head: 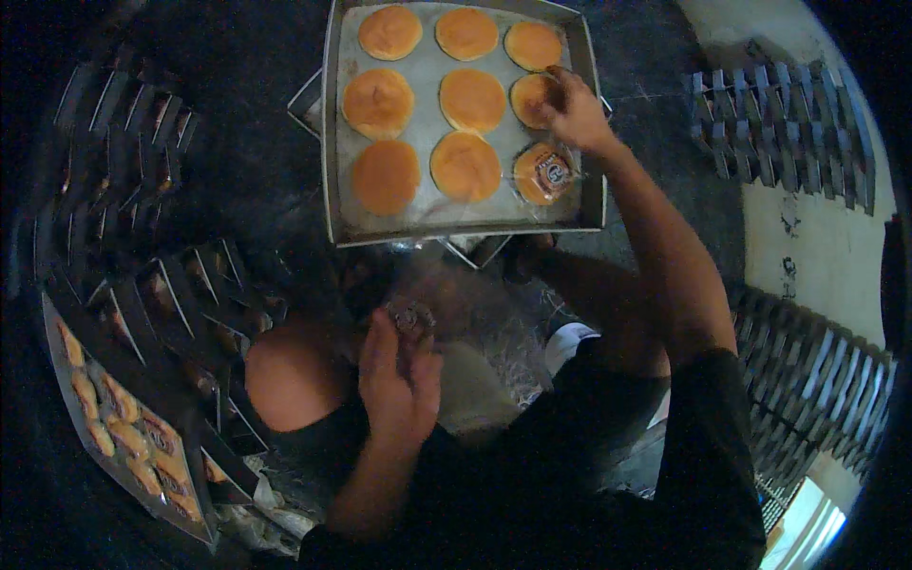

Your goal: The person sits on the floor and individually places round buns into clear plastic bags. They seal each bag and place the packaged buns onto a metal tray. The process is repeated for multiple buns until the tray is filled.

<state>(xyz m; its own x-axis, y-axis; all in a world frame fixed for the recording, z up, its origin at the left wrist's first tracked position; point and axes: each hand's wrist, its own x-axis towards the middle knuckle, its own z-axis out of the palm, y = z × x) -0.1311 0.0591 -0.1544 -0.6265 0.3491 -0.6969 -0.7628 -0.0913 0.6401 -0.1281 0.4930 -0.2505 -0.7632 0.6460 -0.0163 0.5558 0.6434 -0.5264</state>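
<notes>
A metal baking tray [463,231] holds several round golden buns, such as the one at its middle [472,100]. My right hand [576,114] has its fingers on a bun [529,101] in the right column; whether they grip it cannot be told. Just below lies a bun in a clear printed wrapper [545,173]. My left hand [399,377] is raised near my knees, below the tray, with clear printed plastic wrapping [413,319] between its thumb and fingers. That plastic is blurred, and how many pieces it has cannot be told.
At the lower left stands a tray with several wrapped buns [132,434]. Stacked dark metal trays [160,299] rise along the left. More stacks stand at the upper right [784,132] and lower right [819,385]. My bare knee [296,377] is close to the left stack.
</notes>
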